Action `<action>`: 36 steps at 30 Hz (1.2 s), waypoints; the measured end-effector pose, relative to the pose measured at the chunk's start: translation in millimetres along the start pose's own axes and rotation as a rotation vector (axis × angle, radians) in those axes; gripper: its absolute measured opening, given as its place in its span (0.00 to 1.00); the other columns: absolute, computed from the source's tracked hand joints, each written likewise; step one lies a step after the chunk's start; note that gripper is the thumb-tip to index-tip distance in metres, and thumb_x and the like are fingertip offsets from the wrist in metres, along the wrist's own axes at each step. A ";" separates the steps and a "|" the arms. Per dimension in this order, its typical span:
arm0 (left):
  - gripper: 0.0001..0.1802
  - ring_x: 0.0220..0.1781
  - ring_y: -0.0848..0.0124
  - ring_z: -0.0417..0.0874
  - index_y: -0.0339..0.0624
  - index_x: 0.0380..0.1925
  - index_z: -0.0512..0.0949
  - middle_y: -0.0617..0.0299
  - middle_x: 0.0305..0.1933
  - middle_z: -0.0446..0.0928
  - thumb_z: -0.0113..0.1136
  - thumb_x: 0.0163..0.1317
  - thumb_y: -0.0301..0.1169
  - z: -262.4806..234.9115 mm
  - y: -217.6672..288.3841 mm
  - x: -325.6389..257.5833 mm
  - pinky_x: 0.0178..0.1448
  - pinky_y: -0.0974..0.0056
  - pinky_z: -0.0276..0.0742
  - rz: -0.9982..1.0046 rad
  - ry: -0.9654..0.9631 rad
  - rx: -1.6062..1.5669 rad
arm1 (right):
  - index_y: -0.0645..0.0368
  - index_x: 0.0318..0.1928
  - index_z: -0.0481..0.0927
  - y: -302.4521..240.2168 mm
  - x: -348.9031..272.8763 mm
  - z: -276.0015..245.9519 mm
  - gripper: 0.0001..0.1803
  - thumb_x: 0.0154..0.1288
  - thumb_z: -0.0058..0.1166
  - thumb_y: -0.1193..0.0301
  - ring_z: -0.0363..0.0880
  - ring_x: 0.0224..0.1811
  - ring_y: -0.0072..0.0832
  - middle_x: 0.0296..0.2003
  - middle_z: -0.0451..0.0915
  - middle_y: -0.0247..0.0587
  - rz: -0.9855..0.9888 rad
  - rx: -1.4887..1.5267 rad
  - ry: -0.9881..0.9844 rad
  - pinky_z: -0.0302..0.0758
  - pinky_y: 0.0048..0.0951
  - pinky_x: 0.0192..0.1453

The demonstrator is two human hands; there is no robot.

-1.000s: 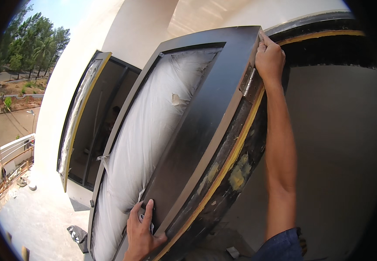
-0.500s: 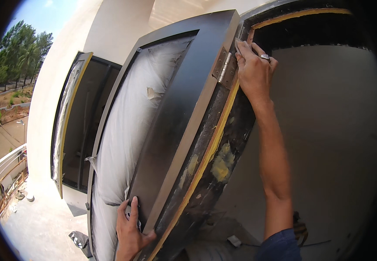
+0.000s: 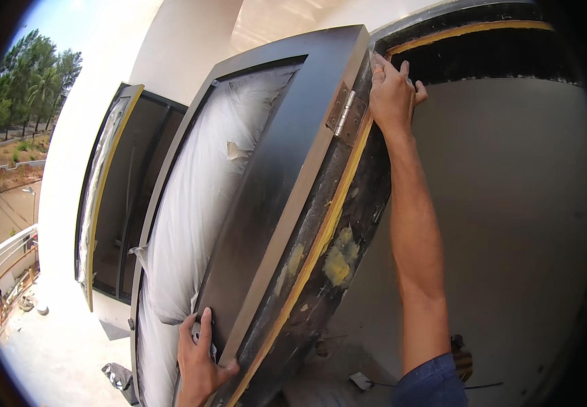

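A dark brown window sash (image 3: 259, 251) stands swung out on a metal hinge (image 3: 345, 114), its pane covered with whitish plastic sheeting (image 3: 195, 190). My left hand (image 3: 202, 363) grips the sash's side member low down, fingers on its face and thumb at the hinge-side edge. A small pale bit shows under those fingers. High on the black window frame (image 3: 354, 197), just above the hinge, my right hand (image 3: 394, 95) is closed with its fingertips against the frame's corner. Whatever is pinched there is mostly hidden; only a thin greyish edge shows.
Yellow sealing strip (image 3: 320, 244) runs along the frame, with yellowish smears beside it. Another open window (image 3: 114, 197) is set in the pale wall at left. Beyond lie a balcony railing (image 3: 9, 251) and trees (image 3: 32, 81). A dim room is behind the frame.
My right hand has shifted slightly up and left along the frame, and its wrist has turned. My left hand keeps its hold on the sash. The view has shifted slightly.
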State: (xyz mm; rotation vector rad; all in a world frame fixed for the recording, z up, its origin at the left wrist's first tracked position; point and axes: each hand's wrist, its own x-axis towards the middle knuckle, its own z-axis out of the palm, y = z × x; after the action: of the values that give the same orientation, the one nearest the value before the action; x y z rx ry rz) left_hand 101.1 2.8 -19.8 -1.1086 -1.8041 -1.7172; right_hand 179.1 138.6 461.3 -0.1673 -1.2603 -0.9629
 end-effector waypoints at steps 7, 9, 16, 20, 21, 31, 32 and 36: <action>0.63 0.57 0.44 0.73 0.46 0.71 0.63 0.41 0.64 0.62 0.77 0.23 0.30 -0.3 0.8 0.1 0.58 0.51 0.74 -0.015 0.006 0.035 | 0.51 0.59 0.80 -11.4 -30.0 4.1 0.17 0.73 0.46 0.69 0.74 0.67 0.43 0.52 0.84 0.44 -0.112 -0.054 0.009 0.50 0.52 0.69; 0.63 0.58 0.44 0.73 0.46 0.71 0.63 0.41 0.64 0.62 0.77 0.23 0.30 0.8 0.9 1.1 0.58 0.51 0.74 0.013 0.029 0.032 | 0.51 0.58 0.80 -8.2 -7.3 -4.3 0.17 0.72 0.47 0.70 0.75 0.66 0.41 0.51 0.85 0.43 -0.068 -0.084 -0.041 0.51 0.51 0.68; 0.62 0.59 0.43 0.73 0.45 0.71 0.64 0.40 0.64 0.62 0.76 0.24 0.29 2.4 -2.1 0.1 0.59 0.50 0.74 0.001 0.037 0.028 | 0.51 0.55 0.82 -10.2 -37.5 6.4 0.17 0.71 0.45 0.71 0.84 0.45 0.36 0.36 0.87 0.41 -0.195 -0.052 0.108 0.54 0.48 0.66; 0.62 0.60 0.42 0.72 0.43 0.71 0.64 0.40 0.65 0.61 0.76 0.24 0.29 4.8 1.0 1.5 0.59 0.50 0.74 0.021 0.009 0.000 | 0.47 0.58 0.83 7.3 16.4 4.1 0.17 0.74 0.45 0.66 0.83 0.46 0.39 0.43 0.86 0.42 -0.097 -0.237 -0.091 0.57 0.44 0.61; 0.62 0.60 0.42 0.72 0.43 0.71 0.64 0.39 0.65 0.61 0.76 0.24 0.29 5.6 1.5 5.3 0.59 0.50 0.74 0.017 0.008 -0.012 | 0.53 0.52 0.85 5.7 15.7 1.8 0.15 0.71 0.47 0.70 0.83 0.44 0.36 0.32 0.87 0.42 -0.145 -0.189 -0.006 0.54 0.47 0.63; 0.62 0.60 0.41 0.72 0.42 0.71 0.64 0.40 0.65 0.61 0.76 0.24 0.29 2.3 -0.2 1.4 0.61 0.49 0.74 -0.014 -0.009 0.005 | 0.48 0.56 0.82 6.3 12.6 12.5 0.17 0.73 0.45 0.67 0.82 0.50 0.38 0.31 0.87 0.44 -0.097 -0.137 0.005 0.56 0.45 0.57; 0.62 0.60 0.41 0.72 0.42 0.70 0.64 0.40 0.65 0.61 0.76 0.24 0.29 2.5 -0.9 1.6 0.61 0.49 0.74 -0.013 -0.008 0.005 | 0.48 0.56 0.82 2.2 11.3 12.9 0.17 0.73 0.45 0.67 0.82 0.50 0.38 0.31 0.87 0.44 -0.063 -0.149 -0.040 0.56 0.45 0.56; 0.62 0.61 0.41 0.72 0.43 0.70 0.64 0.39 0.65 0.61 0.76 0.24 0.28 -1.3 -2.6 3.8 0.61 0.49 0.74 -0.003 0.012 0.000 | 0.45 0.55 0.83 0.8 7.7 12.0 0.17 0.72 0.46 0.66 0.83 0.48 0.37 0.29 0.86 0.44 -0.111 -0.116 0.043 0.57 0.44 0.55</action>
State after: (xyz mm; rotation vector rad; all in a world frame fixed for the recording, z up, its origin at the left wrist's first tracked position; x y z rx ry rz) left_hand 96.5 2.8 -18.4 -1.0939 -1.7991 -1.7223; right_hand 170.9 142.3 472.3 -0.1673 -1.1852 -1.1309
